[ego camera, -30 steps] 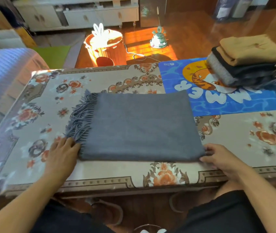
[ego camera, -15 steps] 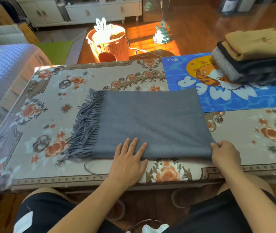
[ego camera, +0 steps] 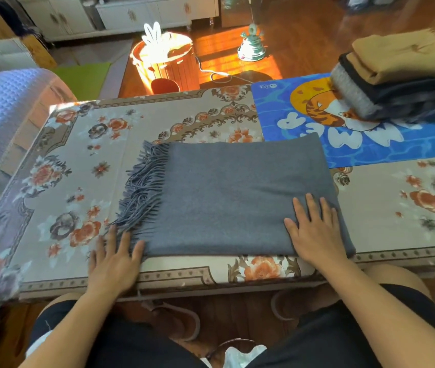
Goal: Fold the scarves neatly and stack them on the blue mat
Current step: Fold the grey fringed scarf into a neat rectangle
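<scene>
The right hand point(ego camera: 314, 235) lay flat on the near right corner of the grey scarf point(ego camera: 237, 197), fingers point(ego camera: 310, 208) straight and spread, pressing the cloth down. The left hand point(ego camera: 114, 258) rested palm down on the tabletop point(ego camera: 78, 144) at the scarf's near left corner, fingers straight and holding nothing, their tips touching the fringe point(ego camera: 142, 189). Both forearms reached in from the near edge over the person's dark shorts.

The scarf sat folded into a rectangle in the middle of the flowered tabletop, fringe trailing off its left end, its far right corner lapping onto the blue mat point(ego camera: 370, 147). At the mat's far right stood a stack point(ego camera: 396, 78) of folded scarves, tan on top, dark and grey ones beneath, well apart from the grey scarf.

Beyond the tabletop, a sunlit orange bin point(ego camera: 168, 67) stood on the wooden floor, and a blue-covered seat point(ego camera: 4, 115) was on the left.
</scene>
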### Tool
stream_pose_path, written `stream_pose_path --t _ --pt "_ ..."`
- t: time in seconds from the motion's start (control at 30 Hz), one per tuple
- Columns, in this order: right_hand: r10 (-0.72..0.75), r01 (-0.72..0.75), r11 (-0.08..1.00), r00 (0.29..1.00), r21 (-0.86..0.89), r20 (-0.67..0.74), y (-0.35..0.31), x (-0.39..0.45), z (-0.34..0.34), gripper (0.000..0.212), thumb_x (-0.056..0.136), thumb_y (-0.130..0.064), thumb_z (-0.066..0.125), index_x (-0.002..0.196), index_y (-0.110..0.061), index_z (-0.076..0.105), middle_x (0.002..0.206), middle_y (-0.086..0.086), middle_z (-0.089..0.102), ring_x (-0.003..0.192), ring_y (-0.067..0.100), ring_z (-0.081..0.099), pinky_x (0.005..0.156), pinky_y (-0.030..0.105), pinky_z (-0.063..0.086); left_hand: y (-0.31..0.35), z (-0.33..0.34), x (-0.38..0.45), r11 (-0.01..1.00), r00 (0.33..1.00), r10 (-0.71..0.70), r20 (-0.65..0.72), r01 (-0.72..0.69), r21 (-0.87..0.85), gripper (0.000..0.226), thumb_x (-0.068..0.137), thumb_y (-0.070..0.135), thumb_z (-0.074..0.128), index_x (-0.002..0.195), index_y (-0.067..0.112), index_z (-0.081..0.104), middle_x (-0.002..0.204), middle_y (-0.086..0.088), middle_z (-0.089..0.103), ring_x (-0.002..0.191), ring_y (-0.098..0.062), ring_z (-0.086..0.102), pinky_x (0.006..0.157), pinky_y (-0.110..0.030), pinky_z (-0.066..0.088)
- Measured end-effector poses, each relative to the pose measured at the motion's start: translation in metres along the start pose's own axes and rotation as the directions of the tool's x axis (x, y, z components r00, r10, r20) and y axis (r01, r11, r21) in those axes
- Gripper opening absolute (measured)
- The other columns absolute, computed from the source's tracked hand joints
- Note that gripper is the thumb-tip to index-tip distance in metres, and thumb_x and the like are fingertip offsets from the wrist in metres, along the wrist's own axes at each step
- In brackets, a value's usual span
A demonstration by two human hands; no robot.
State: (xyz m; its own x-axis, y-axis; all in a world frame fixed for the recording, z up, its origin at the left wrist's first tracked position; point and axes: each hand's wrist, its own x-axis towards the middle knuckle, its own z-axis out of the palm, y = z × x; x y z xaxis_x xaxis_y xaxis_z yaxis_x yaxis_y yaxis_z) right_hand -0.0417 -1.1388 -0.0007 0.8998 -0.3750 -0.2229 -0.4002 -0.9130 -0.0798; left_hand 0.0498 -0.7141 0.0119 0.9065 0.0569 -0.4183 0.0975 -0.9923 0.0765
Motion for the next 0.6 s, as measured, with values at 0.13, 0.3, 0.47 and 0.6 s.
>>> stream_pose_path --t 0.13,0.3,0.47,0.6 --pt "0.258 -0.238 0.949 0.963 0.209 -0.074 0.010 -0.010 -0.025 0.066 0.100 -0.048 0.046 0.155 -0.021 0.021 0.164 0.013 0.012 0.148 0.038 0.013 0.118 0.052 0.023 0.013 -0.013 -0.012 0.996 0.969 -0.073 -0.236 0.057 -0.074 0.060 0.101 0.045 0.044 0.156 0.023 0.029 0.166 -0.017 0.010 0.153 -0.039 0.006 0.122 -0.057 0.009" --pt "0.533 -0.553 0.615 0.817 0.562 0.221 0.032 -0.011 -0.045 0.057 0.087 -0.040 0.072 0.127 -0.006 0.049 0.126 0.015 0.054 0.108 0.037 0.059 0.084 0.042 0.050 0.126 -0.029 -0.014 0.879 0.787 0.434 -0.439 -0.476 0.017 0.061 0.081 0.006 0.064 0.141 0.010 0.052 0.145 -0.022 0.042 0.136 -0.044 0.037 0.112 -0.058 0.032" --pt "0.297 -0.475 -0.314 0.773 0.822 0.560 0.048 -0.012 -0.046 0.030 0.083 -0.009 0.077 0.110 0.000 0.068 0.101 0.016 0.075 0.095 0.034 0.071 0.084 0.040 0.052 0.282 -0.034 -0.038 0.424 0.396 0.905 -0.159 -0.875 0.234 0.074 0.085 0.007 0.059 0.154 0.023 0.037 0.157 -0.015 0.033 0.142 -0.038 0.032 0.114 -0.052 0.036" --pt "0.298 -0.292 0.069 0.919 0.954 0.260 0.037 -0.029 -0.068 0.015 0.085 -0.008 0.076 0.100 -0.010 0.073 0.086 0.004 0.077 0.081 0.019 0.075 0.069 0.032 0.058 0.395 -0.058 -0.048 -0.036 0.130 0.963 0.235 -0.804 0.593 0.094 0.089 0.013 0.065 0.161 0.035 0.009 0.170 -0.006 -0.006 0.156 -0.033 -0.005 0.125 -0.049 0.010"
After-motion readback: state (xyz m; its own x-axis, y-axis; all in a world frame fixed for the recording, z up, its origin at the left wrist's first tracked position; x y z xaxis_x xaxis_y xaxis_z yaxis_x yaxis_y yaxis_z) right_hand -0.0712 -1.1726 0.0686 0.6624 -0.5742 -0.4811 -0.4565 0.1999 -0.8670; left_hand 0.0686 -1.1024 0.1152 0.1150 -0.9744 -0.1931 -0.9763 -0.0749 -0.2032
